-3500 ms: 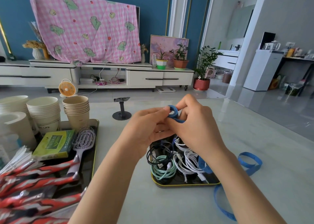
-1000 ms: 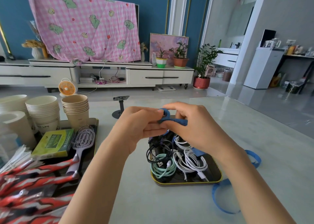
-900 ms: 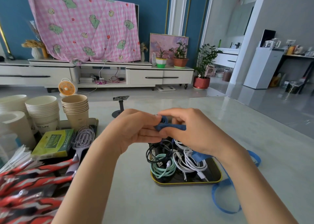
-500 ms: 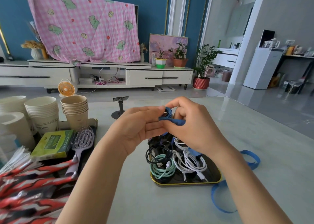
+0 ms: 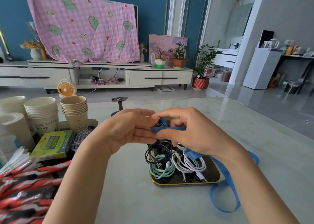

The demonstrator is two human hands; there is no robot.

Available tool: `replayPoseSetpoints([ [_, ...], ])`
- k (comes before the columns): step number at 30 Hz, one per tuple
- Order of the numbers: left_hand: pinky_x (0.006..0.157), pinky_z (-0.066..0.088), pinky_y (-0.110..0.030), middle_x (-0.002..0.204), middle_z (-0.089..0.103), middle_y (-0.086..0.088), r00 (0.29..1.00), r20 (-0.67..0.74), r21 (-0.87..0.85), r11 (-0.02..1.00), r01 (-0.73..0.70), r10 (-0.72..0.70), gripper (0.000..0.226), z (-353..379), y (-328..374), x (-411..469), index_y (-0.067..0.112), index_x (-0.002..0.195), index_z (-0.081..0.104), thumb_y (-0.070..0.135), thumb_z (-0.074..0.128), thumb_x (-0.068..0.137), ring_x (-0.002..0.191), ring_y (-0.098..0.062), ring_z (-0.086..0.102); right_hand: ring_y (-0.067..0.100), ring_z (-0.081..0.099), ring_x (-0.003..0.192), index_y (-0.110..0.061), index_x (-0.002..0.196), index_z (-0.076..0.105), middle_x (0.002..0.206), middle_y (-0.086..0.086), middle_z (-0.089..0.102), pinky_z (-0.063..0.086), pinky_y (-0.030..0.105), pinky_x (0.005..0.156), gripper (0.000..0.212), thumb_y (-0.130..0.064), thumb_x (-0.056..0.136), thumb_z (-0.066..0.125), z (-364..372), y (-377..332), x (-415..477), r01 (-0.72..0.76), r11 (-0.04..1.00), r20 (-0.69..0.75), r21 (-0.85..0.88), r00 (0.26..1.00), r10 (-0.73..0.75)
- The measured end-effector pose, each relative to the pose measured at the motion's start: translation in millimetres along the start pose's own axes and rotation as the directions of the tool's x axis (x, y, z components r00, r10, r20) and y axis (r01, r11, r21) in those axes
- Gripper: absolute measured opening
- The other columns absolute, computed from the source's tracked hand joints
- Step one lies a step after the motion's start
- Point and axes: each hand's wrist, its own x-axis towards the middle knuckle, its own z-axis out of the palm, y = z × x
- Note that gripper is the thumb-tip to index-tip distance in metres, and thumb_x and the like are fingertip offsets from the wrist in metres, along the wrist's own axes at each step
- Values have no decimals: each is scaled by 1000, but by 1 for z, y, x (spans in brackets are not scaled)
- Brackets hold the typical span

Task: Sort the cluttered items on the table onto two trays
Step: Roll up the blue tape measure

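Above the small black tray [image 5: 213,183] both hands work a blue tape measure [image 5: 160,126]. My right hand [image 5: 188,132] pinches its rolled-up part between thumb and fingers. My left hand [image 5: 125,130] holds the roll from the other side with its fingertips. The loose tail of the tape runs under my right wrist and loops on the table at the right [image 5: 227,178]. In the small tray lie coiled cables: black [image 5: 157,151], mint green [image 5: 161,170] and white [image 5: 188,164]. A second tray [image 5: 92,121] stands at the left.
The left tray holds stacks of paper cups [image 5: 74,111], a green box [image 5: 52,143], a hairbrush [image 5: 80,138] and red-and-white packets [image 5: 27,181]. A black stand [image 5: 119,104] sits at the table's far side. The pale tabletop [image 5: 263,138] stretches to the right.
Both hands have stayed together over the small tray, dropping slightly and turning the roll. The loose blue tail on the table has shifted and its loops have shortened since the earliest frame.
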Motion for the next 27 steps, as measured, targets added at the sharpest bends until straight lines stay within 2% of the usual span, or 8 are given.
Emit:
replayPoseSetpoints([
  [4,59,56,-23,90,72,-12,996,85,45,999,-25,21,48,-8,2,-4,10,111,63,22,62,64,69,-16,70,2,43,49,-31,103,67,53,-8,53,35,18,55,28,-25,77,75,3,-1,1,9,1000,-15,5,1000,-8],
  [7,66,58,-26,95,72,-14,996,34,-98,992,-80,83,40,2,0,1,7,106,65,27,61,71,72,-17,67,4,48,47,-26,93,61,50,-8,55,40,23,52,25,-31,74,76,11,1,6,-16,995,-217,-100,976,-7],
  [10,58,57,-23,83,72,-10,996,8,-288,954,-78,84,26,24,0,5,5,95,66,27,55,85,63,-13,66,8,50,50,-22,85,53,50,-9,50,40,29,51,33,-42,72,75,19,-1,8,-71,980,-395,-188,918,-9],
  [13,55,56,-22,77,70,-9,997,-13,-447,891,-76,79,23,39,1,6,2,98,63,22,53,91,57,-12,66,19,55,61,-17,86,48,60,-9,52,39,32,54,38,-46,75,69,21,-4,7,-136,950,-494,-280,869,-21],
  [16,57,56,-21,70,70,-7,986,-116,-452,877,-161,121,12,46,-3,9,2,91,64,10,55,90,54,-11,65,26,58,68,-16,87,43,65,-4,55,42,34,57,33,-42,80,63,22,-4,8,-180,916,-524,-359,851,-38],
  [21,65,57,-25,71,71,-7,960,-220,-218,951,-219,171,10,39,-6,10,7,87,67,9,57,89,62,-14,66,16,49,53,-17,85,47,52,-8,46,38,32,51,28,-35,80,68,19,1,9,-107,949,-456,-297,889,-42],
  [24,59,58,-27,79,71,-17,982,-162,-173,977,-123,94,11,26,-1,5,-1,90,65,5,56,88,61,-20,66,6,42,46,-22,94,61,48,-10,48,34,20,48,25,-32,75,75,8,5,7,-29,988,-262,-150,965,-11],
  [27,58,59,-28,73,71,-17,997,-70,-71,997,-19,14,12,14,2,1,-3,89,65,5,55,88,59,-22,69,7,43,52,-39,99,65,54,-7,49,34,26,56,27,-27,77,74,-2,6,3,-11,999,-53,-38,999,9],
])
